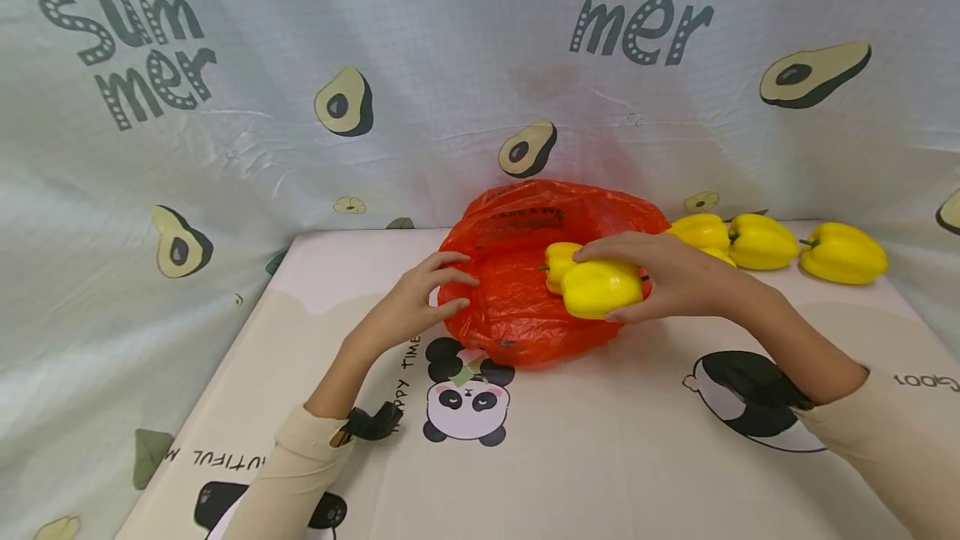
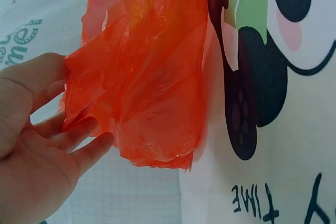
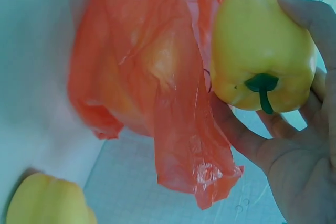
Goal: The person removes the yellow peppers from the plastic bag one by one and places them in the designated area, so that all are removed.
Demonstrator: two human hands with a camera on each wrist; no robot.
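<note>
A red plastic bag (image 1: 510,290) lies with its mouth facing up and a yellow bell pepper (image 1: 557,261) visible inside. At its left rim is my left hand (image 1: 420,294), fingers and thumb bent around the thin edge; part of this contact is hidden by the plastic in the left wrist view. Over the bag's right side, my right hand (image 1: 667,277) grips another yellow bell pepper (image 3: 262,45) between thumb and fingers. That pepper's green stem points back toward the palm. Rounded yellow shapes show through the bag's wall (image 3: 131,66) in the right wrist view.
Right of the bag, several more yellow bell peppers (image 1: 843,253) lie near the table's back edge. The table (image 1: 600,448) has a panda-print cover. A pale curtain (image 1: 435,48) with avocado prints hangs directly behind the bag.
</note>
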